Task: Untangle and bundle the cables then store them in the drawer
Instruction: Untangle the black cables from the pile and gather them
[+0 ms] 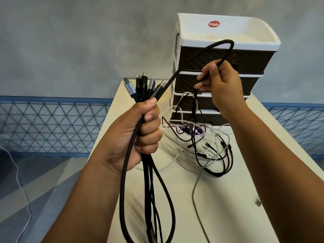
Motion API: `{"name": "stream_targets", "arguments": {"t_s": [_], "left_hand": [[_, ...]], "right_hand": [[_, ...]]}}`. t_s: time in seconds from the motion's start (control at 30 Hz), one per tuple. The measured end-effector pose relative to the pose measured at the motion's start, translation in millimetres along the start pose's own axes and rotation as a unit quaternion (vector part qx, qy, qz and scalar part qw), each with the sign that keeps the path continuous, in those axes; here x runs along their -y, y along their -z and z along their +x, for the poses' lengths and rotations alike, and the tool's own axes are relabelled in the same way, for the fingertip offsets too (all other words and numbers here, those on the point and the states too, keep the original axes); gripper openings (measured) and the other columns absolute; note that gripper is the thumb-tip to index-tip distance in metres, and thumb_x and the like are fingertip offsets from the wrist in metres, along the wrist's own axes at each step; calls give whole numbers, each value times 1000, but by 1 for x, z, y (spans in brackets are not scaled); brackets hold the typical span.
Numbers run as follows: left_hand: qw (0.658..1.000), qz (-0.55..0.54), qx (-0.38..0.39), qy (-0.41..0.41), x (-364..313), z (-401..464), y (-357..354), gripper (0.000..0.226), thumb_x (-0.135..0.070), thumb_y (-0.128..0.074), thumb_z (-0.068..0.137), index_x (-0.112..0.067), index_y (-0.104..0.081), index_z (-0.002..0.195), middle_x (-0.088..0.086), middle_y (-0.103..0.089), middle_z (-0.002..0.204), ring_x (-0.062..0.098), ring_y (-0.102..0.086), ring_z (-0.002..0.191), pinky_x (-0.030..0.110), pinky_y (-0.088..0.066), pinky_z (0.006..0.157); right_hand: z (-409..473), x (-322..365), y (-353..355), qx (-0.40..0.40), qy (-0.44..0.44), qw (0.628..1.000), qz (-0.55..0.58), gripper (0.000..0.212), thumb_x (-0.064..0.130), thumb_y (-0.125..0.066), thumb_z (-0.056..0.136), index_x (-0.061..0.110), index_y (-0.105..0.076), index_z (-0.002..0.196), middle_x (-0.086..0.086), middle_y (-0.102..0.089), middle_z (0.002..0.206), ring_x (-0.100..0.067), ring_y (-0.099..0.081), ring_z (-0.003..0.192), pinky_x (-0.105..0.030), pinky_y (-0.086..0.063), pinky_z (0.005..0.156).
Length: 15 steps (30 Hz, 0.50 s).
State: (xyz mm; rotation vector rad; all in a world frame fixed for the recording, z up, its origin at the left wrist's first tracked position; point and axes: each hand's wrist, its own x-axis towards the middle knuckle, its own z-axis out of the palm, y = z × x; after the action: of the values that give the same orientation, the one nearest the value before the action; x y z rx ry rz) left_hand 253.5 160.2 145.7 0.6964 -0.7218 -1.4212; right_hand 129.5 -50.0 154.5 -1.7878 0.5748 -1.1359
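My left hand point(140, 135) grips a bundle of black braided cables point(149, 181), raised above the table; several plugs point(143, 85) fan out above the fist and the cords hang down in loops below it. One black cable point(201, 53) arches up from that bundle to my right hand point(222, 85), which pinches it in front of the drawer unit point(219, 50). That unit is white with several dark brown woven drawers, all closed. A tangle of black and white cables point(206, 148) lies on the table below my right hand.
The cream table point(228, 199) is narrow, with the drawer unit at its far end. A thin grey cord point(196, 190) trails toward the near edge. A small dark mark point(257, 202) sits at the right. A blue lattice fence point(52, 125) runs behind. A white cord point(19, 181) lies on the floor at left.
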Motion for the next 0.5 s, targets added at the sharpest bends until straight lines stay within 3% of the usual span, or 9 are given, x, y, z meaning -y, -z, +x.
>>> {"name": "stream_targets", "arguments": {"t_s": [0.13,0.23,0.33,0.5], "left_hand": [[1000,3,-13,1,3,1,-1,34,-37,-50,89,-23,-45,59,-9,-16,49,7,-10,40,18,-8,36],[1000,8,-20,0,5,3,-3,34,-37,-49,89,-23,-45,58,-9,-16,49,7,-9,40,18,-8,36],[1000,10,-26,1,6,4,-4,34,-37,-49,90,-23,-45,58,-9,-16,49,7,-9,40,18,-7,37],[999,13,-40,4,9,3,-5,34,-37,-49,90,-23,-44,59,-9,-16,49,7,-10,40,17,-9,36]], "right_hand": [[1,16,4,44,34,988,142,22,17,-34,106,5,-52,102,-13,-65,88,-23,-69,74,-34,-55,72],[3,18,12,12,69,993,94,22,19,-35,106,4,-52,105,-14,-65,92,-24,-70,77,-35,-56,74],[-4,7,16,25,47,995,88,22,19,-36,106,5,-53,104,-14,-65,91,-27,-70,79,-35,-56,74],[-19,-1,26,-16,54,981,186,24,17,-34,106,5,-53,104,-17,-65,97,-26,-71,84,-34,-55,78]]}}
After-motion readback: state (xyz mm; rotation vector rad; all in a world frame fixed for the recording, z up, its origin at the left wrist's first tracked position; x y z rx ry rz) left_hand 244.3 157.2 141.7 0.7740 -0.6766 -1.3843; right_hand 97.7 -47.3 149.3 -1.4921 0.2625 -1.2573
